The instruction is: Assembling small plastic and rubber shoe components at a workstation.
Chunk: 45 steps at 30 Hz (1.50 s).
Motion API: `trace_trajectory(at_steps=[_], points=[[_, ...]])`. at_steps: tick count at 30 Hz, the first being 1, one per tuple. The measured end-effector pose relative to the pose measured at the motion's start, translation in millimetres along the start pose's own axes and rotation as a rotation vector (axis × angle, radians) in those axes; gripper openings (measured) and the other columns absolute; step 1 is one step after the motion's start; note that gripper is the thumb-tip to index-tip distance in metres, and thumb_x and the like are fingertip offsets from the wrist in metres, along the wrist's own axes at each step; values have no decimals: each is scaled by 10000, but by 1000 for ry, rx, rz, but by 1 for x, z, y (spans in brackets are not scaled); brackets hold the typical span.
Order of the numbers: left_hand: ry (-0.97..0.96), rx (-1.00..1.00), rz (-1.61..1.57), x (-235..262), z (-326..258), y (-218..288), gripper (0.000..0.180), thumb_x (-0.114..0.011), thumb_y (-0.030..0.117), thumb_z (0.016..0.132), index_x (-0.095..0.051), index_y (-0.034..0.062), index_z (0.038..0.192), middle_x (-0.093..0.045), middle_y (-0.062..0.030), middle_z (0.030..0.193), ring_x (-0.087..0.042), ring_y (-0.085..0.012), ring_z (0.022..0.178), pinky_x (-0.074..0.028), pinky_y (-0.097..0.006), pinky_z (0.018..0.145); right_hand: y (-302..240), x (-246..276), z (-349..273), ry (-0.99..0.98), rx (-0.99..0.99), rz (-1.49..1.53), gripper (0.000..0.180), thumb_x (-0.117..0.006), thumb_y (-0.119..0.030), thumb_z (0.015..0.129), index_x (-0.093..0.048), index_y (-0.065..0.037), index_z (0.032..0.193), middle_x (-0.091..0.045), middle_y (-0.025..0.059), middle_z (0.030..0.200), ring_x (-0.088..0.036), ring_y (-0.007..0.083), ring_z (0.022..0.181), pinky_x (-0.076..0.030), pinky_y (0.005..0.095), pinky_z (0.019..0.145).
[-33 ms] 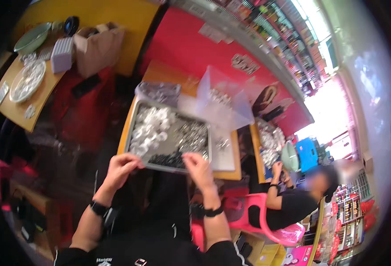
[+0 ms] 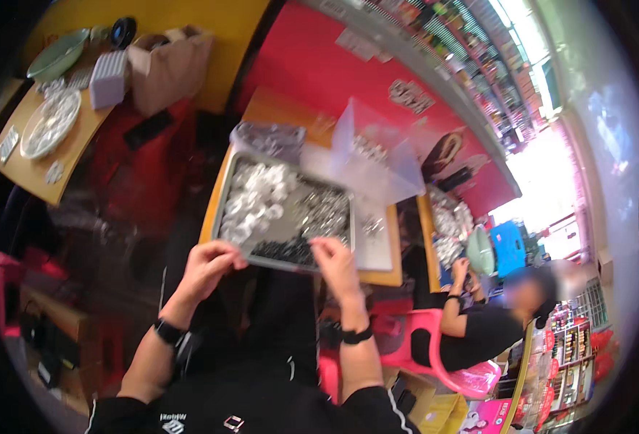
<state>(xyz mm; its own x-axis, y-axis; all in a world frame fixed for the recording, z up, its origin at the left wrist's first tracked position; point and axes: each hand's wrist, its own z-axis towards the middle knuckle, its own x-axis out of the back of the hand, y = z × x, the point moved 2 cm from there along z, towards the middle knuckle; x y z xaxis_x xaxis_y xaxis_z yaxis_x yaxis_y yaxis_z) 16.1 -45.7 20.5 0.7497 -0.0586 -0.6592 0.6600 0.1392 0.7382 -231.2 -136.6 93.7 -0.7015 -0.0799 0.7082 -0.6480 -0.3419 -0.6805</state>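
1. Left hand (image 2: 212, 266): at the counter's (image 2: 270, 108) near left corner, fingers curled toward the thumb.
2. Right hand (image 2: 339, 269): by the near edge, thumb close to forefinger; fingertip contact unclear on both.
3. Forearms (image 2: 361, 365): reaching forward, apart.

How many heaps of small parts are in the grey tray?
3: white pieces on the left, silver pieces on the right, black pieces along the near side. The right hand may hide some.

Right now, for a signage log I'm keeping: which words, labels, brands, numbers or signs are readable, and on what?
Black shirt: white chest lettering, left unquoted.
Pink panel, lower right: printing left unquoted.
Red wall: pale characters, too blurred to read.
Red shelf tags: too small to read.
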Motion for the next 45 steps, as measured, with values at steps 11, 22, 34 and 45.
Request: trace_trajectory(at_steps=[11, 22, 34, 45], points=[[-271, 241, -37, -30, -7, -33, 190, -617, 158, 873, -645, -22, 928, -661, -115, 891, -634, -179, 835, -498, -291, 766, 38, 26, 27, 107, -75, -31, 167, -622, -120, 846, -677, -5, 954, -680, 72, 766, -629, 121, 705, -483, 255, 657], [-199, 258, -9, -23, -8, -34, 147, -600, 120, 881, -648, -15, 910, -658, -106, 881, -627, -153, 806, -501, -276, 756, 48, 13, 23, -86, -112, -284, 147, -595, -119, 810, -684, -38, 895, -653, 95, 737, -596, 132, 655, -455, 281, 611], [-199, 261, -9, -21, -5, -34, 194, -615, 180, 888, -659, -1, 943, -667, -78, 874, -614, -98, 780, -487, -229, 745, 20, -49, 85, -148, 195, -259, 206, -660, -171, 800, -678, -25, 944, -649, 109, 878, -623, 189, 730, -496, 298, 697], [-176, 241, -9, -22, -5, -31, 163, -617, 166, 882, -655, 8, 899, -661, -75, 857, -619, -129, 784, -486, -252, 726, 13, -58, 92, -127, 55, -121, 179, -666, -149, 806, -674, -10, 919, -681, 89, 770, -635, 157, 659, -499, 274, 636]])
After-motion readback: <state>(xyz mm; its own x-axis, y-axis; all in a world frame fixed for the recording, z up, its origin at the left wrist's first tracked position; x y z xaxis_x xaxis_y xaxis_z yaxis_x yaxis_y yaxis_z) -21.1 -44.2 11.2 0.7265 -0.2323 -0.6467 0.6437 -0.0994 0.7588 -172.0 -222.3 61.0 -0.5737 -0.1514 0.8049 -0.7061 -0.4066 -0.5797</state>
